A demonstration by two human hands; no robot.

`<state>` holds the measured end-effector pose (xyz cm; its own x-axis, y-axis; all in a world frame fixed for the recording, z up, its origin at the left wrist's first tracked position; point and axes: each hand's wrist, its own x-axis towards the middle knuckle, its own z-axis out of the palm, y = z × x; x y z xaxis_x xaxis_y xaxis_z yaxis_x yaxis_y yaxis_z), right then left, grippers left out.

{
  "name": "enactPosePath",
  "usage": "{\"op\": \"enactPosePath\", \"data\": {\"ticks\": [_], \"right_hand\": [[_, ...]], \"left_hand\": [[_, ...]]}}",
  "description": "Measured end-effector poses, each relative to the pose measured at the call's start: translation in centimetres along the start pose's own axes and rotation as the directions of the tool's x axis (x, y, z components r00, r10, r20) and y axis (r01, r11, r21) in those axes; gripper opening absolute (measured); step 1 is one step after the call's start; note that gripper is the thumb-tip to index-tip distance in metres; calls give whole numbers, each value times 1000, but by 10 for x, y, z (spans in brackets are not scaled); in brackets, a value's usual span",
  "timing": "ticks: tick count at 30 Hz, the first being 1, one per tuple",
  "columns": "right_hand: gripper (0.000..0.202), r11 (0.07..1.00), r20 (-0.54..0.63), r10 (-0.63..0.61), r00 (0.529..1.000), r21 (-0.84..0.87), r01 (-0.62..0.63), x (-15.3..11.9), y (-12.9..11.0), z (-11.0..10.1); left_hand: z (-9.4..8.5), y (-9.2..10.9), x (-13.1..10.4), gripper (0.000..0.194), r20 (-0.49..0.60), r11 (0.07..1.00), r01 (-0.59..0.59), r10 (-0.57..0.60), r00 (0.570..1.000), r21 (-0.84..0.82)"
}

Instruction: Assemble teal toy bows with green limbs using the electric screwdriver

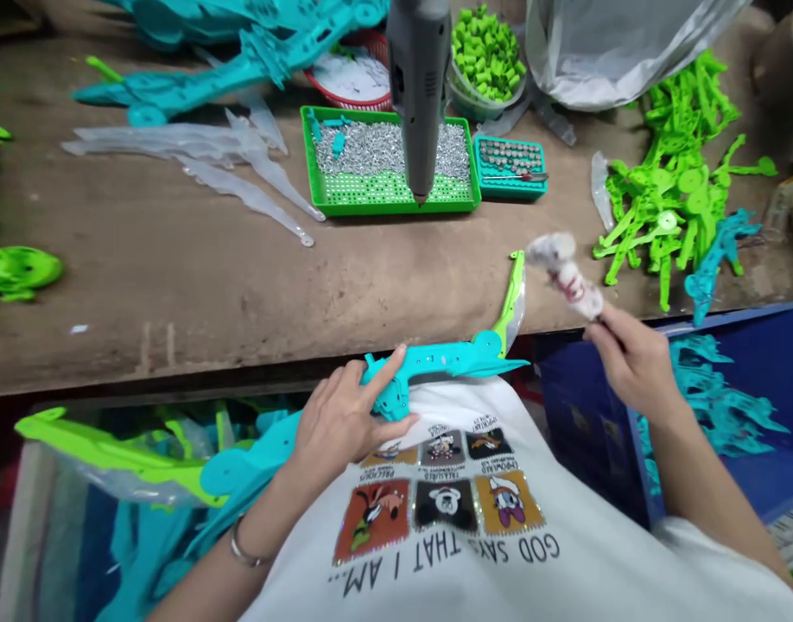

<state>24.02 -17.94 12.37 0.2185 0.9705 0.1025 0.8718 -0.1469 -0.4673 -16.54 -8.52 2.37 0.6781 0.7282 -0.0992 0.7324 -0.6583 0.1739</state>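
My left hand (338, 410) grips the middle of a teal toy bow (452, 356) across my lap at the table edge. One lime-green limb (514, 294) of the bow points up at its right end, with a clear plastic strip along it. The other green limb (130, 458) reaches out left past my forearm. My right hand (636, 358) is closed around the handle of a hammer (574, 281), whose head and shaft look wrapped in white material. The hammer is raised right of the green limb, slightly blurred and apart from it.
An electric screwdriver (419, 104) hangs over a green tray (396, 210) of screws. Beside it sits a small teal tray (511, 192). Lime-green parts (681, 190) are piled right; clear strips (247, 186) lie left. A blue bin (578, 415) holds teal parts below the table.
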Motion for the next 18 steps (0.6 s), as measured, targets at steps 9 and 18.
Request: {"op": "enactPosePath", "data": {"ticks": [9,18], "right_hand": [[47,998,187,-44,981,-37,52,-71,6,35],[42,998,89,-14,996,-61,19,-42,21,47]], "left_hand": [[4,6,-7,93,40,998,50,-49,998,-38],[-4,4,-2,94,81,997,44,-38,996,-66]]}}
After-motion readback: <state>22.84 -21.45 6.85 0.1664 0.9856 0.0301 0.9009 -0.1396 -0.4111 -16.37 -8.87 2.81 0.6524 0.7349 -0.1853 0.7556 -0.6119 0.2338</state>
